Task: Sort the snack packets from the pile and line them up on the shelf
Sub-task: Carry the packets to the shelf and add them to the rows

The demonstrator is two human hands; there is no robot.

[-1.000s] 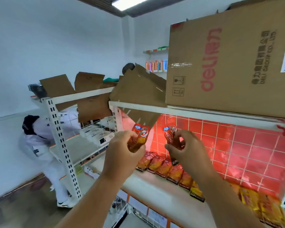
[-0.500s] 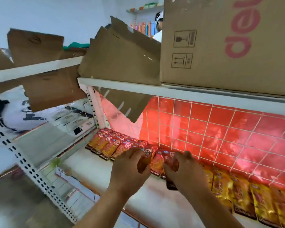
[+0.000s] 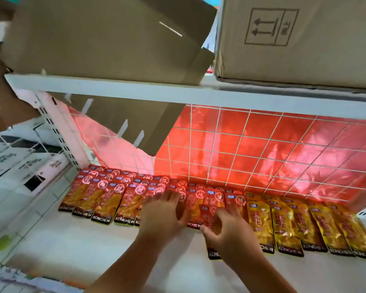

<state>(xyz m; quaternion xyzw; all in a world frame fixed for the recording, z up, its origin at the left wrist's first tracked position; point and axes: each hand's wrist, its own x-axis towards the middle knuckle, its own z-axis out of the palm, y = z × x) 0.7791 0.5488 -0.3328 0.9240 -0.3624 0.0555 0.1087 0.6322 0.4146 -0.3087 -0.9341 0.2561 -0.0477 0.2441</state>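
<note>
White boxes [image 3: 19, 163] are seen stacked on the neighbouring rack at far left, and two cardboard boxes [image 3: 106, 39] are set on the upper shelf, their contents hidden. On the shelf [image 3: 82, 246] below, red packets [image 3: 106, 195] are lined up overlapping against the wire grid [image 3: 262, 155], and the left hand [image 3: 163, 216] is laid on them with fingers straight and spread. Just right of it, a loose packet [image 3: 209, 214] is gripped between the thumb and curled fingers of the right hand [image 3: 226, 227] over the row's end, beside which yellow packets [image 3: 304, 225] are ranged.
</note>
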